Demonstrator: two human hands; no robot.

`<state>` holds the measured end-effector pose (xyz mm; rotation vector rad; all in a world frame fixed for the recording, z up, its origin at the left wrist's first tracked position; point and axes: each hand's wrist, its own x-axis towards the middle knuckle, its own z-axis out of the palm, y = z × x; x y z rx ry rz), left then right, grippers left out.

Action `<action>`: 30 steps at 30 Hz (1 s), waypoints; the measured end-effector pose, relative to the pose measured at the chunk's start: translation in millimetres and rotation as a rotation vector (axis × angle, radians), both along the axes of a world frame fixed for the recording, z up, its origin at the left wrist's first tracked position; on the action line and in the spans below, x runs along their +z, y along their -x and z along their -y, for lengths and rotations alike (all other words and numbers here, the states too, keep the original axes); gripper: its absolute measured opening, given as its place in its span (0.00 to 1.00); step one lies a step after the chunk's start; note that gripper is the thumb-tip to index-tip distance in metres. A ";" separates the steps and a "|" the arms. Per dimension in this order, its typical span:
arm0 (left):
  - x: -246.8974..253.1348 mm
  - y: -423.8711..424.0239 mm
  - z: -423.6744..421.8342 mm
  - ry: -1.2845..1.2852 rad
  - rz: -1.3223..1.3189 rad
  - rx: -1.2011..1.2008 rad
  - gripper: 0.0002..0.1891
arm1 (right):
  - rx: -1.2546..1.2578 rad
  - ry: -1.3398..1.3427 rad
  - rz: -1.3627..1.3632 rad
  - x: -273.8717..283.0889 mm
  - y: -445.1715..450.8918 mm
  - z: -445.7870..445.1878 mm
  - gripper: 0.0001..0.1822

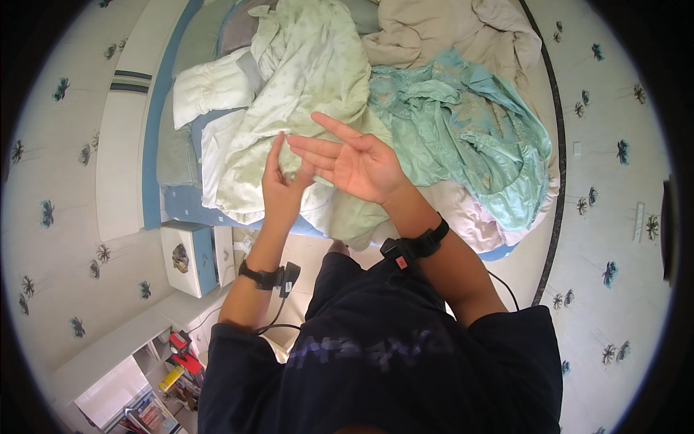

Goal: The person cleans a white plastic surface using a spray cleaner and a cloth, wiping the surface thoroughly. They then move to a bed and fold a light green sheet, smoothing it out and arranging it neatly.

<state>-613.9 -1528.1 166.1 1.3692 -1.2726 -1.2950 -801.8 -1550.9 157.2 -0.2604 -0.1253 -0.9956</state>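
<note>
My left hand (pixel 284 182) is raised over the bed, its fingers apart and its thumb blurred. Beside it, my right hand (pixel 360 163) has its palm turned up and its fingers spread. Neither hand holds anything; whether the fingertips touch each other I cannot tell. Below both hands lies a pale green patterned quilt (pixel 320 65), heaped in loose folds. To the right is a rumpled turquoise satin cloth (pixel 455 130) with lace-like parts. A black strap with a small device sits on each wrist.
White pillows (pixel 211 89) lie near the headboard (pixel 152 141) at left. A beige blanket (pixel 450 30) is piled at the far side. A bedside cabinet (pixel 184 257) stands below left, near a shelf unit (pixel 146 358) with books. Dark cables hang from both arms.
</note>
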 end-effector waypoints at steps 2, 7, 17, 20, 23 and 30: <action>-23.6 -30.9 13.5 -0.195 -0.095 0.011 0.25 | 0.017 -0.048 -0.062 -16.4 -17.4 5.5 0.35; -55.9 -97.5 61.9 -0.289 -0.604 0.232 0.25 | -0.261 -0.433 -0.378 -101.7 -30.2 -14.2 0.24; 89.5 -541.3 135.7 0.220 -0.415 0.418 0.28 | -0.058 -1.496 -0.660 -346.3 -129.3 -148.5 0.37; 170.9 -621.1 84.0 0.296 0.743 0.423 0.26 | -0.197 -1.509 -0.644 -346.6 -183.8 -131.4 0.34; 220.9 -664.8 69.1 0.242 0.002 0.638 0.24 | 0.083 -1.323 -0.629 -357.8 -215.6 -101.7 0.38; 261.7 -736.3 48.6 0.478 0.245 0.684 0.21 | 0.639 -0.766 -1.069 -273.1 -295.2 -22.1 0.48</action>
